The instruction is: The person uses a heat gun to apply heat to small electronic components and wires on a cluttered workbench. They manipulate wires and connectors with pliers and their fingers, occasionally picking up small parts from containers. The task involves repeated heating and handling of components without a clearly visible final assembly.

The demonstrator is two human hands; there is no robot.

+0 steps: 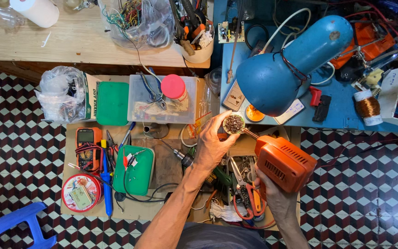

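My left hand (213, 145) holds up a small round tin (234, 124) filled with brown coiled wire wool. An orange soldering gun (283, 162) is gripped in my right hand (272, 193), and its metal tip touches the edge of the tin. Both hands are above a cardboard work mat (160, 210) on the floor, under a blue desk lamp (291, 62). My right hand is mostly hidden behind the gun's body.
On the mat lie an orange multimeter (87, 147), a green case (134, 169), a round red tin (81, 192), a blue screwdriver (107, 186), scissors (249, 196) and a clear plastic box (162, 99). A blue stool (10, 228) is at the lower left. A cluttered wooden bench (79, 39) stands behind.
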